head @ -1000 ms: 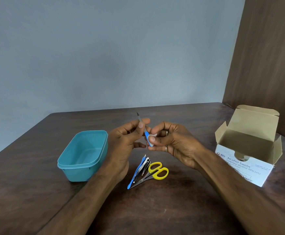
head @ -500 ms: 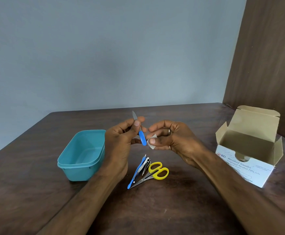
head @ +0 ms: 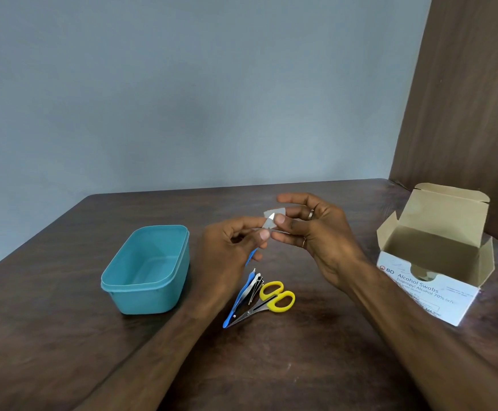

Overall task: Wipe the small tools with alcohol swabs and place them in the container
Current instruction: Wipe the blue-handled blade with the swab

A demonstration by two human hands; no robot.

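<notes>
Right hand (head: 316, 241): thumb and fingers pinch a white swab (head: 273, 218), folded over the metal tip of a small blue-handled tool (head: 252, 256). Left hand (head: 230, 250): fingers curled round that tool's handle; blue end shows below the fingers. Both hands held above the table (head: 64, 351), tool tip meeting the swab between them.

Step in hand, as judged: wiping the first tool's blade. Next move calls for drawing the tip clear of the swab, then carrying the tool left to the teal container (head: 147, 271), which looks empty.

Count: one container; one open box of swabs (head: 431, 262) at right; one swab in use; one tool in hand. Pile below hands: one pair of yellow scissors (head: 274, 298), one blue tool (head: 237, 304), some metal pieces, number not clear.
</notes>
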